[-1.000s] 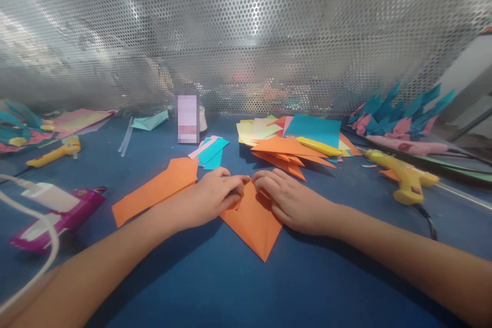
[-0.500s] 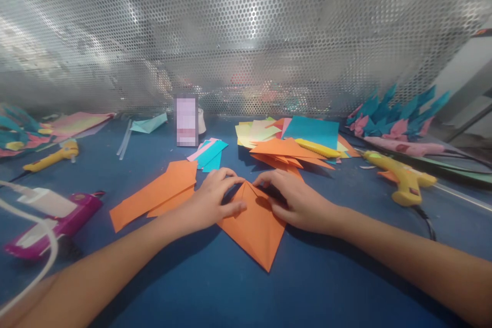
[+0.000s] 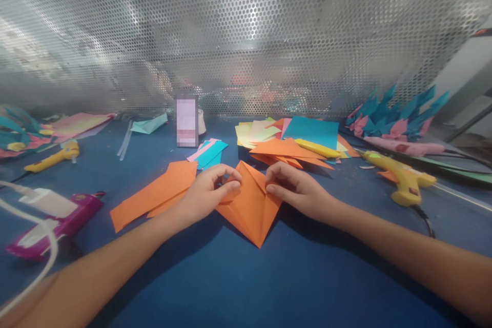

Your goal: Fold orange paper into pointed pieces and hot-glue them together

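Observation:
A folded orange sheet of paper (image 3: 251, 210), kite-shaped with crease lines, lies between my hands over the blue table (image 3: 230, 287). My left hand (image 3: 213, 189) pinches its left edge between thumb and fingers. On the opposite edge, my right hand (image 3: 295, 187) grips a folded flap in the same way. The paper's lower point faces me and its top point stands above my fingertips. Beside my left hand lie orange paper pieces (image 3: 157, 192). Behind the sheet is a stack of folded orange papers (image 3: 288, 151) with a yellow cutter (image 3: 317, 148) on top.
Glue guns lie around: yellow (image 3: 411, 179) and pink (image 3: 407, 147) at right, another yellow one (image 3: 54, 158) at left. A magenta device (image 3: 77, 220) with a white plug sits at left. A phone-like screen (image 3: 186, 122) stands before the perforated metal panel (image 3: 230, 51). Origami (image 3: 403, 113) stands far right.
The orange sheet has moved up, away from me, and slightly left. My hands have shifted from near its top point down to its side edges, the right hand slightly farther right.

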A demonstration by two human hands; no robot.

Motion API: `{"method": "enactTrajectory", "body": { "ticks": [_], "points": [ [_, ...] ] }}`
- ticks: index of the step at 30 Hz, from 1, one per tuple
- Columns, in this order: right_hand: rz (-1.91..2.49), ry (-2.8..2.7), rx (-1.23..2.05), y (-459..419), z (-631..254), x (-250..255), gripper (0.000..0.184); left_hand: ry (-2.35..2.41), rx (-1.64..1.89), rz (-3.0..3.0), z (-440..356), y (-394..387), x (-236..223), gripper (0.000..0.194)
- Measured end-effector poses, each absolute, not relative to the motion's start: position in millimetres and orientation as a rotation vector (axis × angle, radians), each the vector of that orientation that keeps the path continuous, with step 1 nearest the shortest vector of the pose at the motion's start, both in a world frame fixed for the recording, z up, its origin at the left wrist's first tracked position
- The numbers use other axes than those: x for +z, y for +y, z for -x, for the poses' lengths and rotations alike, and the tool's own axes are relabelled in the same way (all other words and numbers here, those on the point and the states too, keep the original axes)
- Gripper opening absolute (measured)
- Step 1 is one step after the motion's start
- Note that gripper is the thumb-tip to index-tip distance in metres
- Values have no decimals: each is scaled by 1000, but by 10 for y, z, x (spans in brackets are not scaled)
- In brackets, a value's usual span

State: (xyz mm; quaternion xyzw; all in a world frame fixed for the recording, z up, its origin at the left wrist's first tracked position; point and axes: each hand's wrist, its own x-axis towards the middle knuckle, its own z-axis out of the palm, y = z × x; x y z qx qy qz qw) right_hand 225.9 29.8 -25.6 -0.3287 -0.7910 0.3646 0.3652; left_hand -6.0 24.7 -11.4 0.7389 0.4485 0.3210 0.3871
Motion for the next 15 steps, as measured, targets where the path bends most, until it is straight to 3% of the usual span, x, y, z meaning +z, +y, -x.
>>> {"method": "enactTrajectory", "body": {
  "ticks": [3, 7, 15],
  "points": [
    [867, -1954, 942, 315, -2255, -247, 9, 1080, 754, -1875, 95, 221, -41, 23],
    [918, -1791, 953, 331, -2258, -255, 16, 1050, 616, -1835, 121, 171, 37, 47],
    [955, -1668, 1217, 330, -2258, -222, 38, 1127, 842, -1814, 109, 210, -11, 17]
  ]
}}
